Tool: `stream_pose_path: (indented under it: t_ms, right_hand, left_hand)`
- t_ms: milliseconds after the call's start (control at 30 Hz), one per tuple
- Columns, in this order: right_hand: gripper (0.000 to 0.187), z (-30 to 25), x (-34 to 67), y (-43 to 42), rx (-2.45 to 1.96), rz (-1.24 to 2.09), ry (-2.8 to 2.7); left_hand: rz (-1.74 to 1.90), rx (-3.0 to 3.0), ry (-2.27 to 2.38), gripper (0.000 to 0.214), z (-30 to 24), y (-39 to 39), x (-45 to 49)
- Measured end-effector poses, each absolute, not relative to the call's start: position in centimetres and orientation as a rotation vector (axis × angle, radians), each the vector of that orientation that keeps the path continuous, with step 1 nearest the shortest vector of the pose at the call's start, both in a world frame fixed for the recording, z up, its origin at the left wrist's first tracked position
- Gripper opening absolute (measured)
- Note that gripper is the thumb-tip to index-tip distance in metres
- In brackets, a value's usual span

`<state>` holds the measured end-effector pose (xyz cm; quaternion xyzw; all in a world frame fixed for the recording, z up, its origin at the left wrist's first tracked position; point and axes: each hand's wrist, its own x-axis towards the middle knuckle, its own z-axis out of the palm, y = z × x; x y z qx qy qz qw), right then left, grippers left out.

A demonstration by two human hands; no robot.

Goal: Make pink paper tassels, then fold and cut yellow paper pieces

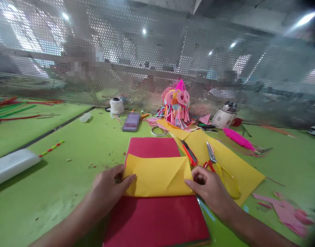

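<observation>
A folded yellow paper (pixel 159 175) lies across a stack of red paper (pixel 157 219) on the green table. My left hand (pixel 109 187) pinches the yellow paper's left edge, thumb on top. At its lower right corner my right hand (pixel 211 192) has the fingers curled and pinching the paper. Both hands rest on the red stack beside the fold.
Red-handled scissors (pixel 215 163) and an orange cutter (pixel 190 153) lie on a larger yellow sheet (pixel 239 171) to the right. A pink tasselled paper craft (pixel 176 104), tape rolls (pixel 117 105), a pink feathery piece (pixel 238 138) and pink scraps (pixel 288 212) sit around. A perforated metal screen (pixel 157 61) stands behind.
</observation>
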<state>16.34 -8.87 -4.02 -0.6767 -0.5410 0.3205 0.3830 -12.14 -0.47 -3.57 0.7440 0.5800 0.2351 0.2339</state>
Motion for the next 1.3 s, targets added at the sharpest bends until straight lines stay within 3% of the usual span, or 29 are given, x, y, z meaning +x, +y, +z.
stream_pose_path:
  t_ms: [67,167,267,333,600,1300]
  right_hand:
    - [0.024,-4.2,16.1,-8.8,-1.693,0.836,-1.308]
    - [0.049,-4.8,16.0,-8.9,-1.692,0.771,-1.308]
    - [0.031,-5.5,16.2,-9.1,-1.707,0.609,-1.429]
    - [0.016,-5.8,16.4,-9.1,-1.7,0.529,-1.545]
    - [0.018,-6.4,17.0,-8.9,-1.595,0.278,-1.806]
    - [0.018,-5.5,16.9,-9.0,-1.386,0.081,-2.07]
  left_hand:
    - [0.604,2.103,1.662,0.03,-3.6,-0.4,-12.0]
    - [0.606,2.117,1.677,0.031,-4.0,-0.5,-11.8]
    - [0.652,2.205,1.687,0.047,-4.5,-0.7,-11.9]
    - [0.68,2.266,1.682,0.046,-4.7,-0.8,-12.0]
    - [0.704,2.305,1.502,0.023,-4.7,-0.4,-12.0]
    - [0.696,2.458,1.421,0.025,-4.6,-0.6,-12.0]
